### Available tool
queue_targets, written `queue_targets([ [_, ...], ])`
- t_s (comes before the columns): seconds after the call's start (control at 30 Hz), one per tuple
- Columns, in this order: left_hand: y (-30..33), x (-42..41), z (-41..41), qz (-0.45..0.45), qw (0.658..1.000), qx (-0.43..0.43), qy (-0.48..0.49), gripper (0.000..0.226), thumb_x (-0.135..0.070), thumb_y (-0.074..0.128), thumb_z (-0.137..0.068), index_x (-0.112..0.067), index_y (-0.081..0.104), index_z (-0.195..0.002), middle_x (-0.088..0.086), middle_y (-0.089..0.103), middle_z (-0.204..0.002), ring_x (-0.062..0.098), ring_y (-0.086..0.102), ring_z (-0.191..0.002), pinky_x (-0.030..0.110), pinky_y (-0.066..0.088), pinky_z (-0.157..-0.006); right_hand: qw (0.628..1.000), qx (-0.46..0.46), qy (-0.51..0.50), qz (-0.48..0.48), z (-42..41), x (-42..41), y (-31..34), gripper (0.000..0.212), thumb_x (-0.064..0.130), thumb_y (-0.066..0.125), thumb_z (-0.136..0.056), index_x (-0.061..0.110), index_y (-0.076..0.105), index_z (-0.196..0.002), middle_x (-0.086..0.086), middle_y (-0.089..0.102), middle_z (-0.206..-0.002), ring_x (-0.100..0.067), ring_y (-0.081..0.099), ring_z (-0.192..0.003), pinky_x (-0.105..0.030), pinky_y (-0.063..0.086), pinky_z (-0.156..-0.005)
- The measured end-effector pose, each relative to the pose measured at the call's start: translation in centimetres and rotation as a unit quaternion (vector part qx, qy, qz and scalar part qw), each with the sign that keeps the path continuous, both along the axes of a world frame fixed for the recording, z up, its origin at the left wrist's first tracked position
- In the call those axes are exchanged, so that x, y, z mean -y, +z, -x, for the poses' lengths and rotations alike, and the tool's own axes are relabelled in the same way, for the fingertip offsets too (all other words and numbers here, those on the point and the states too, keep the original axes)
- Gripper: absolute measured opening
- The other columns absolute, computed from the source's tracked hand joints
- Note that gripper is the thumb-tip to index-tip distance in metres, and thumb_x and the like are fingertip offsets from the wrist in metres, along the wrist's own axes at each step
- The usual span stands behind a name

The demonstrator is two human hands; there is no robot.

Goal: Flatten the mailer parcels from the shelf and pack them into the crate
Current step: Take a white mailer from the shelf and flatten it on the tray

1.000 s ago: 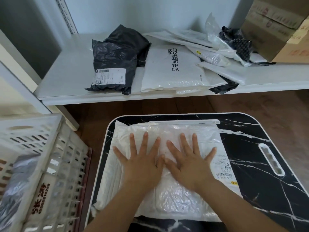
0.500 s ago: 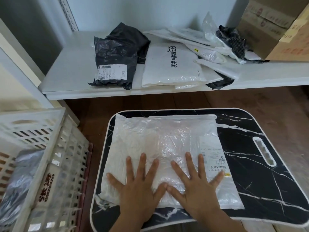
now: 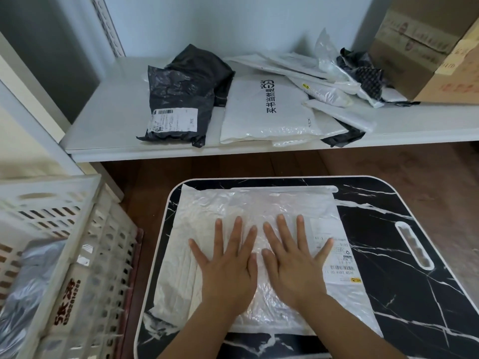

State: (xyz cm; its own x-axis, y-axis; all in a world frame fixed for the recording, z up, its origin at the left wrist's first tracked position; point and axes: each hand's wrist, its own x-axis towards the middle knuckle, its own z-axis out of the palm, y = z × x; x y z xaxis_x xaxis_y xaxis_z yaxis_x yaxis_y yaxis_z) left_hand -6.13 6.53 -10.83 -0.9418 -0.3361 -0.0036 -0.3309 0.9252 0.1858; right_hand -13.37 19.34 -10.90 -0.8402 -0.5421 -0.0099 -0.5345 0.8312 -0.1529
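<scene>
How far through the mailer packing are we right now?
Done: at least one grey plastic parcel already lies in the white slatted crate.

In hand: the left hand and right hand press flat on a white plastic mailer on the black marble-pattern tray table.

Left: a black plastic mailer, a white printed mailer and several more wait on the white shelf.

Black marble-patterned tray table [image 3: 404, 288] with a slot handle sitting on dark wooden floor [image 3: 414, 161], taped cardboard box [image 3: 425, 47] resting at the far right, pale wall [image 3: 233, 22] standing behind.
</scene>
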Motion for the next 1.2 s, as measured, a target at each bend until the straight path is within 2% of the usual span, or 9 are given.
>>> queue_targets([
  [0.17, -1.7, 0.1, 1.8, 0.0, 1.0, 0.027, -0.011, 0.058, -0.046, 0.006, -0.097, -0.032, 0.038, -0.143, -0.004, 0.033, -0.153, 0.03, 0.026, -0.142, 0.077, 0.022, -0.096, 1.0, -0.001, 0.014, -0.006, 1.2, 0.1, -1.8, 0.058, 0.061, -0.007, -0.092, 0.047, 0.0, -0.148, 0.017, -0.006, -0.158, -0.015, -0.023, -0.144, -0.071, -0.013, -0.101],
  [0.37, -2.2, -0.2, 1.8, 0.017, 0.999, 0.022, -0.018, 0.052, -0.044, 0.025, -0.094, -0.033, 0.037, -0.144, -0.006, 0.031, -0.154, 0.029, 0.024, -0.143, 0.077, 0.017, -0.097, 0.999, -0.018, 0.018, -0.036, 1.4, 0.0, -2.5, 0.053, 0.053, 0.016, -0.099, 0.036, 0.026, -0.148, 0.008, 0.025, -0.156, -0.025, 0.014, -0.146, -0.074, 0.009, -0.098],
  [0.57, -1.7, -0.1, 1.7, 0.002, 0.999, 0.041, -0.017, 0.053, -0.044, 0.028, -0.093, -0.034, 0.033, -0.146, -0.008, 0.026, -0.155, 0.027, 0.019, -0.145, 0.077, 0.013, -0.099, 0.999, 0.03, 0.015, -0.036, 1.3, 0.3, -1.9, 0.054, 0.054, 0.013, -0.098, 0.038, 0.021, -0.149, 0.01, 0.02, -0.158, -0.024, 0.007, -0.147, -0.076, 0.007, -0.099],
  [0.73, -0.9, 0.7, 0.9, 0.0, 0.997, 0.077, -0.032, 0.054, -0.05, 0.017, -0.097, -0.036, 0.025, -0.148, -0.009, 0.024, -0.156, 0.025, 0.025, -0.143, 0.075, 0.011, -0.098, 0.998, 0.043, 0.017, -0.038, 1.5, -1.6, -1.2, 0.064, 0.072, -0.002, -0.089, 0.046, -0.004, -0.148, 0.012, -0.011, -0.158, -0.023, -0.016, -0.146, -0.072, -0.003, -0.105],
  [0.83, -0.4, 2.2, -0.6, -0.004, 0.996, 0.09, 0.026, 0.062, -0.069, 0.004, -0.09, -0.047, -0.008, -0.147, -0.016, -0.011, -0.157, 0.02, -0.013, -0.146, 0.075, -0.014, -0.1, 0.992, 0.075, -0.001, -0.099, 1.7, -3.6, -0.6, 0.071, 0.079, -0.017, -0.075, 0.049, -0.032, -0.138, 0.014, -0.041, -0.146, -0.025, -0.039, -0.136, -0.071, -0.014, -0.104],
  [0.93, -0.2, 2.4, -1.5, -0.016, 0.994, 0.099, 0.052, 0.066, -0.076, -0.005, -0.083, -0.05, -0.028, -0.138, -0.02, -0.036, -0.148, 0.018, -0.038, -0.136, 0.071, -0.024, -0.098, 0.992, 0.078, -0.012, -0.097, 1.5, -4.1, -0.3, 0.074, 0.082, -0.019, -0.072, 0.05, -0.031, -0.137, 0.015, -0.04, -0.147, -0.025, -0.039, -0.136, -0.072, -0.015, -0.102],
  [1.03, -0.1, 2.4, -1.6, -0.019, 0.995, 0.09, 0.041, 0.067, -0.076, -0.003, -0.084, -0.049, -0.018, -0.143, -0.018, -0.026, -0.153, 0.02, -0.033, -0.139, 0.072, -0.02, -0.099, 0.991, 0.085, -0.006, -0.099, 1.2, -3.9, -0.2, 0.076, 0.082, -0.021, -0.071, 0.049, -0.027, -0.139, 0.014, -0.035, -0.15, -0.025, -0.037, -0.137, -0.072, -0.016, -0.102],
  [1.13, 0.5, 3.1, -0.3, 0.011, 0.998, 0.057, 0.034, 0.063, -0.069, 0.01, -0.091, -0.043, 0.022, -0.147, -0.007, 0.022, -0.157, 0.029, 0.005, -0.147, 0.073, -0.004, -0.104, 0.994, 0.064, -0.024, -0.083, 2.5, -3.2, 0.9, 0.08, 0.081, -0.027, -0.068, 0.049, -0.024, -0.141, 0.01, -0.032, -0.151, -0.023, -0.038, -0.137, -0.069, -0.023, -0.1],
  [1.2, 1.2, 3.8, 1.8, 0.024, 0.999, 0.043, 0.024, 0.059, -0.067, 0.012, -0.093, -0.043, 0.02, -0.146, -0.005, 0.021, -0.157, 0.031, 0.008, -0.146, 0.073, -0.002, -0.105, 0.996, 0.046, -0.029, -0.073, 4.1, -2.0, 1.7, 0.075, 0.078, -0.023, -0.072, 0.049, -0.025, -0.141, 0.008, -0.034, -0.152, -0.023, -0.041, -0.135, -0.067, -0.026, -0.1],
])
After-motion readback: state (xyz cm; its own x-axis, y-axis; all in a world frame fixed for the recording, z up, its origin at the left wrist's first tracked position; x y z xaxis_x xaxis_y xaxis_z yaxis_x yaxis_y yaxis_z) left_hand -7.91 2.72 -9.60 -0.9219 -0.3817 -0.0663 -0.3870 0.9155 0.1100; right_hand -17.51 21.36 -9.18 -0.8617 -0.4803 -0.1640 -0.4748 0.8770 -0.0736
